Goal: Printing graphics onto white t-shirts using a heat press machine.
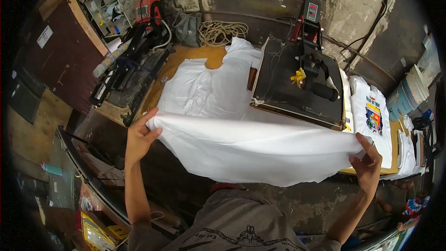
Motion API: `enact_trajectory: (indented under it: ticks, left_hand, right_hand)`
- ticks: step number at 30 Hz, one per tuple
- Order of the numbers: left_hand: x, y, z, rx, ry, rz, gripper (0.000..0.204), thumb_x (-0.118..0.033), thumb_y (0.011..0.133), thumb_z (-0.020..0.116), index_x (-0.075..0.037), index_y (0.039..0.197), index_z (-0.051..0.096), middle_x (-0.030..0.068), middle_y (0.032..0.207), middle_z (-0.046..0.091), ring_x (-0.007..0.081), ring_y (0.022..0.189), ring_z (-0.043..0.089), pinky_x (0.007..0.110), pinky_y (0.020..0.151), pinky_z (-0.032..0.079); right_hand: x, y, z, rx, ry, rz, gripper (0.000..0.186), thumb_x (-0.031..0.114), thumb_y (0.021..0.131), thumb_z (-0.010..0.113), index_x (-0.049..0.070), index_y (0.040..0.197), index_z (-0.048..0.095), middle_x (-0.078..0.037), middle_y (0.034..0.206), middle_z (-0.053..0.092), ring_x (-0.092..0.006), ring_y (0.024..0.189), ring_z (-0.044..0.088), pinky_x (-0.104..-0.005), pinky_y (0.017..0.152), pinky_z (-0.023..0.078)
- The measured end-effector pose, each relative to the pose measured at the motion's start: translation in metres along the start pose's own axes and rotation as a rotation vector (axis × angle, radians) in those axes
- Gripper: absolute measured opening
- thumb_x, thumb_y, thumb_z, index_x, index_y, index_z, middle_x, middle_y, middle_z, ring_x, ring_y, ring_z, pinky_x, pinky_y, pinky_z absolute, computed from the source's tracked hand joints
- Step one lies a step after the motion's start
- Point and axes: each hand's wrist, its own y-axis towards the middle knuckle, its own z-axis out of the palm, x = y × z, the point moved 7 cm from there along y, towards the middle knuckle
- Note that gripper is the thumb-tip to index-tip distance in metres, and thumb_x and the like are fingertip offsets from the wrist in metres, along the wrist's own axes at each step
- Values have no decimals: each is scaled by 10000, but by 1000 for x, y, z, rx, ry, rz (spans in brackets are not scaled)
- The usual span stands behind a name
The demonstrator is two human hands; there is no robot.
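A white T-shirt point(251, 146) is stretched between my two hands, its near edge sagging in front of my body. My left hand point(141, 135) pinches one corner between thumb and fingers. At the other end, my right hand point(368, 158) grips the opposite corner beside the heat press. Beyond the held edge lies more white shirt cloth point(204, 88), wrinkled and flat on the tan tabletop point(183, 54). Whether that cloth and the held piece are one garment, I cannot tell. The heat press point(297, 88) has a black square top plate and a handle with a yellow tie.
A second press point(132, 74) with a red control box stands at the left. Coiled rope point(223, 32) and a grey bag point(186, 28) sit at the back. To the right lie a printed white shirt point(371, 111) and stacked buckets point(409, 90). A person in colourful clothing point(415, 207) is at lower right.
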Motion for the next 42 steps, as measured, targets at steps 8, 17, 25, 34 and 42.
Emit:
enact_trajectory:
  ticks: [8, 17, 25, 34, 42]
  left_hand:
    - [-35, 5, 2, 360, 135, 401, 194, 19, 665, 719, 9, 840, 635, 41, 833, 572, 171, 839, 558, 269, 788, 431]
    - [58, -28, 170, 261, 182, 86, 73, -73, 847, 664, -20, 864, 616, -16, 752, 607, 55, 705, 536, 218, 632, 443]
    - [64, -81, 245, 575, -249, -97, 333, -252, 989, 430, 29, 1072, 590, 74, 979, 540, 165, 954, 566, 289, 713, 515]
    - [187, -36, 156, 633, -224, -359, 706, -301, 826, 681, -44, 1395, 351, 136, 1364, 438, 228, 1291, 377, 379, 1096, 235]
    - [191, -48, 135, 656, -190, -284, 368, -50, 779, 706, -12, 1127, 590, 67, 1064, 651, 159, 971, 611, 315, 915, 458]
  right_hand:
    - [7, 19, 5, 536, 206, -409, 238, -37, 626, 632, -4, 861, 620, -100, 945, 597, -212, 895, 565, -370, 829, 446]
    - [-86, -13, 147, 48, -76, 66, 244, 181, 796, 717, -33, 843, 610, -73, 748, 587, -137, 589, 510, -283, 496, 407]
    - [-15, -49, 222, 312, 118, -105, 177, 55, 821, 636, -21, 975, 596, -197, 829, 620, -316, 723, 631, -352, 619, 478]
    - [36, -80, 210, 925, 495, -252, 186, -19, 830, 588, 15, 1013, 601, -165, 1158, 625, -324, 979, 641, -355, 787, 505]
    - [41, -56, 202, 1029, 609, -320, 271, -22, 814, 608, 11, 1084, 604, -161, 1158, 621, -313, 1032, 627, -373, 881, 495]
